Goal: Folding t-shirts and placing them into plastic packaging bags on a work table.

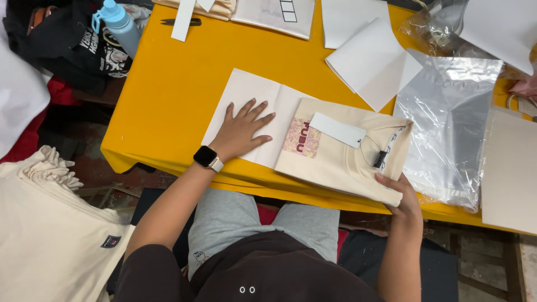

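Observation:
A folded cream T-shirt [341,159] with a pink printed patch and a white hang tag [337,130] lies on the yellow table [168,84], partly over a sheet of cream tissue paper [246,98]. My left hand [241,131] rests flat on the paper with fingers spread; a smartwatch is on that wrist. My right hand [401,198] grips the shirt's near right corner at the table's front edge.
A clear plastic bag [447,128] lies right of the shirt, with a cardboard sheet [512,168] beyond it. White folded papers [372,61] sit at the back. A stack of folded cream shirts [50,229] stands at the lower left, and a blue bottle [120,25] at the upper left.

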